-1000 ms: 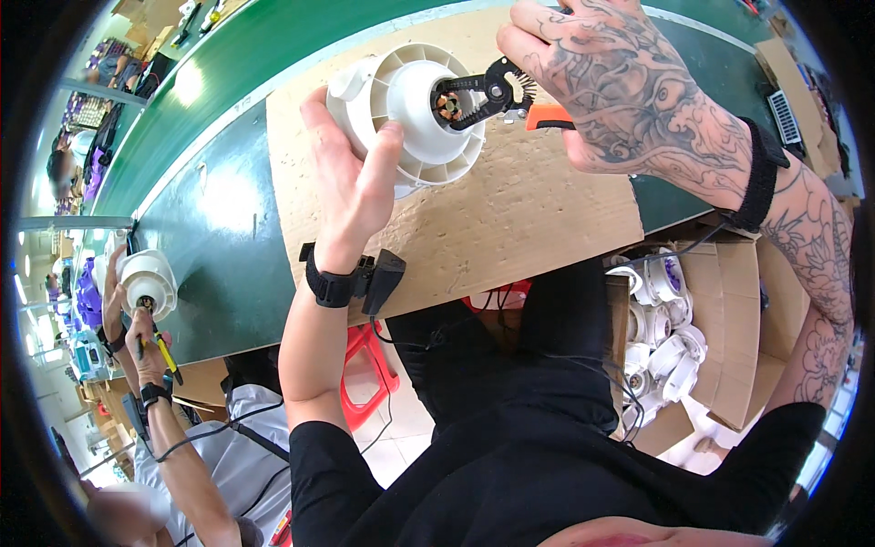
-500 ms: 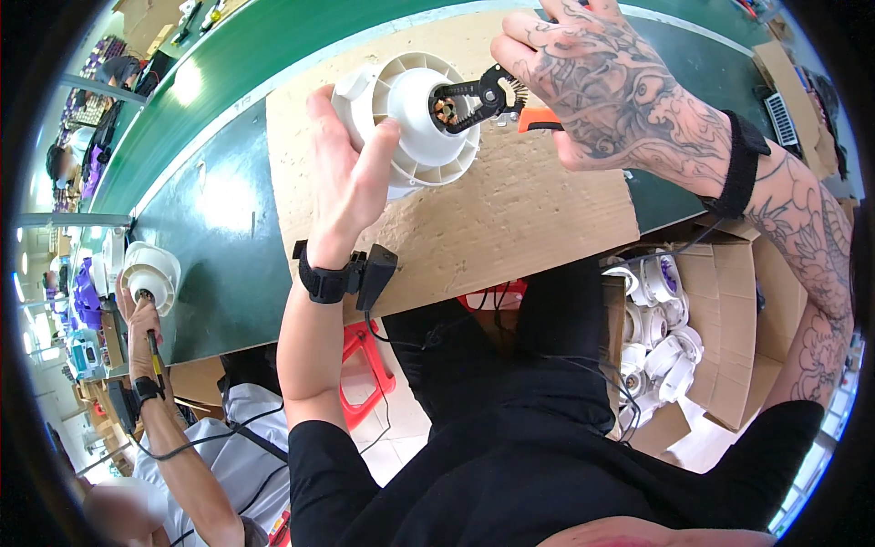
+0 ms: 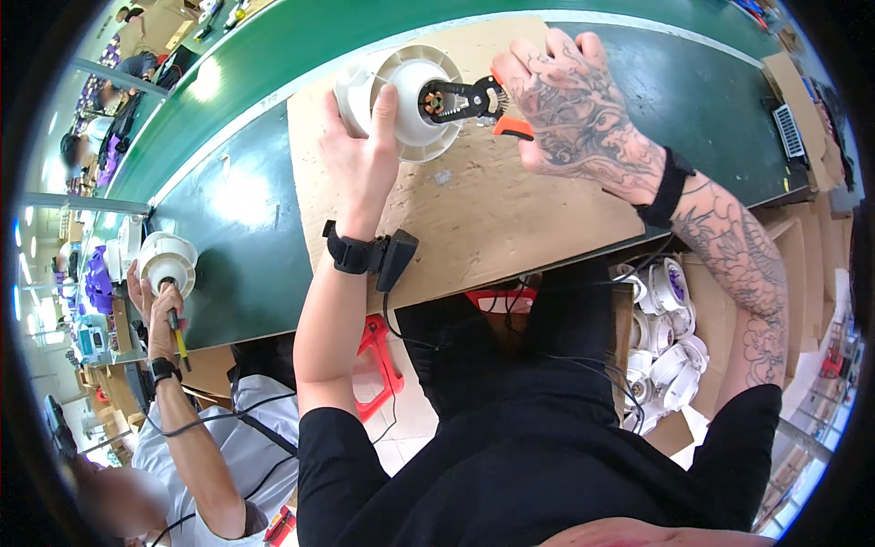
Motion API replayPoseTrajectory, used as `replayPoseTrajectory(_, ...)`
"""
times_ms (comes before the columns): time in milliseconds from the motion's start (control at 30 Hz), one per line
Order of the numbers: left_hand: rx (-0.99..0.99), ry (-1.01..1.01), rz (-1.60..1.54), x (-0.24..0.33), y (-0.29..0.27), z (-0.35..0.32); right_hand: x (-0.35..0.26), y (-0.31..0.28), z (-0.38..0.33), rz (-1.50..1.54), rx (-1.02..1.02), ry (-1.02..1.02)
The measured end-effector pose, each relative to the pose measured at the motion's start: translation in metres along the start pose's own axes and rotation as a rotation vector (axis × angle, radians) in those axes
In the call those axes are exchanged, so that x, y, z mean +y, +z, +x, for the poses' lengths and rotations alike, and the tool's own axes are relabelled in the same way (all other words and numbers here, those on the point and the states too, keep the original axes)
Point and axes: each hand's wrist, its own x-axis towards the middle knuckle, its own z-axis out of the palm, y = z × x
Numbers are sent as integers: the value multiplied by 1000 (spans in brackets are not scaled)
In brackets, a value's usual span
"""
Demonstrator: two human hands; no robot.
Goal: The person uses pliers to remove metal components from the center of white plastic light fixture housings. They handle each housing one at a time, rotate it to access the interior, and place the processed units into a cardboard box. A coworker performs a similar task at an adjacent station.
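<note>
The left hand [image 3: 365, 150] is wrapped around a round white plastic housing with a ribbed flange [image 3: 401, 96], fingers curled tight over its near side so it stands tilted above the flat brown fibreboard work sheet [image 3: 510, 210]. The housing sits over the far left corner of that sheet, its open face turned toward the right. The right hand [image 3: 574, 114] is closed in a fist around black pliers with orange grips [image 3: 474, 100], whose dark nose reaches into the copper-coloured centre of the housing. The sheet lies on a long green bench top [image 3: 246, 210], which runs out past it on both sides. To the right of the sheet, below the bench edge, a brown cardboard box [image 3: 720, 319] holds more white round housings [image 3: 670, 337]. Far to the left of the sheet, a co-worker's hand [image 3: 164, 314] holds a yellow-handled screwdriver [image 3: 178, 337] against another white housing [image 3: 166, 260].
</note>
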Motion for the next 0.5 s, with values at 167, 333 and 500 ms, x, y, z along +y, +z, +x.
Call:
replayPoseTrajectory(167,16,153,89,-18,3,2,-7,3,-8,34,-75,44)
replayPoseTrajectory(333,-15,303,238,-7,7,3,-4,8,-17,123,-133,104)
replayPoseTrajectory(500,-31,325,285,-5,8,6,-3,6,-19,218,-173,140)
